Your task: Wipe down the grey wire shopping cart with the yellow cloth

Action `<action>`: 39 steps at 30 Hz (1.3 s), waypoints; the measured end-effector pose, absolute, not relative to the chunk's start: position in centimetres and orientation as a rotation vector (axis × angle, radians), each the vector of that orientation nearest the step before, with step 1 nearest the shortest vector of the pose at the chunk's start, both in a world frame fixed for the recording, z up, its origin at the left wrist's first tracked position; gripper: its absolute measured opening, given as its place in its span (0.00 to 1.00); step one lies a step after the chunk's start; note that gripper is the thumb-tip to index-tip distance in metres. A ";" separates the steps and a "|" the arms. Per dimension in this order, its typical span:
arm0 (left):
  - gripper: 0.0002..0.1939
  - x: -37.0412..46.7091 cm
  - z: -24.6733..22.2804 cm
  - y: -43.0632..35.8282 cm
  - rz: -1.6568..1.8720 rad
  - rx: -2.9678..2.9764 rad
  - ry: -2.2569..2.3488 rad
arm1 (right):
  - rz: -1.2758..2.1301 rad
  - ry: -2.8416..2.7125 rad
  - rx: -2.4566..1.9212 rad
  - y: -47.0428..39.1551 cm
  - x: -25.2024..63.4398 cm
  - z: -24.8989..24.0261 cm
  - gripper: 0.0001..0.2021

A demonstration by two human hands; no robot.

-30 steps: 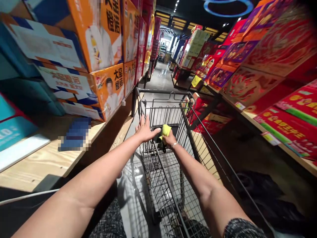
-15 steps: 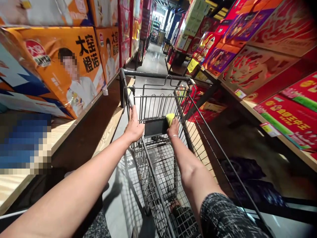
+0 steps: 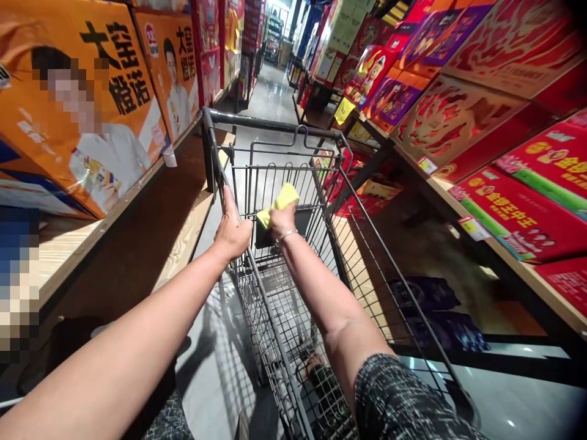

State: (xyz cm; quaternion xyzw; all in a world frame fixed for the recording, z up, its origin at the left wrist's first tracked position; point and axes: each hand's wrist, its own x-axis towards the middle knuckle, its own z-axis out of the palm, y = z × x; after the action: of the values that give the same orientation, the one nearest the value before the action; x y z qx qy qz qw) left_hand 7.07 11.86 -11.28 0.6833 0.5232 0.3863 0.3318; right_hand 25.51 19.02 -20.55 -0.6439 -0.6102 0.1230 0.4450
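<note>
A dark metal shopping cart (image 3: 275,127) stands in the aisle in front of me. My left hand (image 3: 232,232) is wrapped round the cart's left top rail. Inside the basket, my right hand (image 3: 283,221) grips a yellow cloth (image 3: 287,194), which sticks out above and to the left of the fingers. That hand is over the dark panel (image 3: 302,226) of the folding wire seat. The cloth hides part of the panel and wires, so contact with them is hard to tell.
Orange drink boxes (image 3: 114,110) line the left wooden shelf. Red gift boxes (image 3: 509,211) fill the right shelf (image 3: 527,269), close to the cart. Dark purple packages (image 3: 426,293) lie below it. The grey aisle floor (image 3: 270,88) runs ahead between stacked boxes.
My right hand and the yellow cloth have moved left across the seat panel, and more of the cloth shows. My left hand stays on the rail. The view has shifted slightly.
</note>
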 end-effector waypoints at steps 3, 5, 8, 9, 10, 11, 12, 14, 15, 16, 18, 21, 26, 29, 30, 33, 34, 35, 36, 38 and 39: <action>0.53 7.0 -11.0 12.1 1.006 1.760 1.361 | 0.043 -1.645 -1.716 18.7 22.8 -18.7 0.36; 0.54 7.0 -11.0 12.2 1.020 1.722 1.338 | -0.052 -1.951 -1.779 16.7 21.8 -19.4 0.29; 0.55 7.0 -11.3 12.3 1.101 1.664 1.258 | 0.005 -2.380 -1.904 11.5 22.1 -23.1 0.23; 0.55 7.0 -11.5 12.3 1.128 1.649 1.235 | 0.083 -2.500 -1.942 9.6 22.7 -24.5 0.22; 0.55 7.1 -11.8 12.3 1.149 1.639 1.217 | 0.186 -2.624 -1.981 7.8 23.5 -25.9 0.21; 0.55 7.1 -12.0 12.3 1.165 1.630 1.207 | 0.268 -2.698 -2.044 6.3 24.5 -26.9 0.21; 0.55 7.1 -12.2 12.3 1.177 1.621 1.199 | 0.314 -2.724 -2.109 5.1 25.7 -27.6 0.21; 0.55 7.2 -12.6 12.3 1.206 1.607 1.180 | 0.314 -2.686 -2.267 4.0 28.4 -27.4 0.21; 0.55 7.3 -12.8 12.4 1.221 1.604 1.168 | 0.275 -2.637 -2.344 4.3 30.0 -26.6 0.21; 0.55 7.3 -12.9 12.4 1.233 1.606 1.162 | 0.224 -2.583 -2.419 4.9 31.6 -25.3 0.21; 0.55 7.4 -13.2 12.5 1.241 1.617 1.165 | 0.077 -2.459 -2.542 7.4 34.9 -21.4 0.22; 0.54 7.3 -13.6 12.6 1.244 1.630 1.163 | -0.521 -2.163 -2.565 12.4 39.5 -14.3 0.23; 0.52 6.9 -14.4 12.8 1.278 1.664 1.119 | -0.982 -1.992 -2.339 18.3 44.2 -9.1 0.24; 0.53 6.5 -14.2 13.0 1.258 1.697 1.112 | -0.870 -2.123 -2.370 18.6 44.2 -12.4 0.25; 0.53 6.3 -14.0 13.1 1.248 1.703 1.108 | -0.819 -2.151 -2.384 18.2 43.8 -14.1 0.26; 0.56 6.2 -13.2 13.1 1.199 1.692 1.132 | -0.661 -2.126 -2.456 15.7 42.3 -19.6 0.28; 0.57 6.2 -12.8 13.1 1.180 1.685 1.153 | -0.594 -2.111 -2.493 14.6 41.7 -21.2 0.28; 0.58 6.3 -12.5 13.0 1.164 1.679 1.177 | -0.501 -2.100 -2.539 13.4 41.1 -22.8 0.28; 0.58 6.5 -12.2 12.9 1.153 1.673 1.199 | -0.364 -2.079 -2.600 12.2 40.5 -24.3 0.28; 0.59 6.8 -11.8 12.5 1.152 1.660 1.226 | -0.024 -1.974 -2.734 9.7 39.1 -27.1 0.27; 0.59 7.0 -11.7 12.4 1.160 1.652 1.226 | 0.141 -1.897 -2.791 8.5 38.3 -28.3 0.27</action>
State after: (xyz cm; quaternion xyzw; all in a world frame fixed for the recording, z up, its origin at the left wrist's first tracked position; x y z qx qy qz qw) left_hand 6.98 12.41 -11.72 0.6470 0.4803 0.4541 0.3801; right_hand 38.26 8.55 -28.30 -0.8206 -0.5577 0.0415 -0.1176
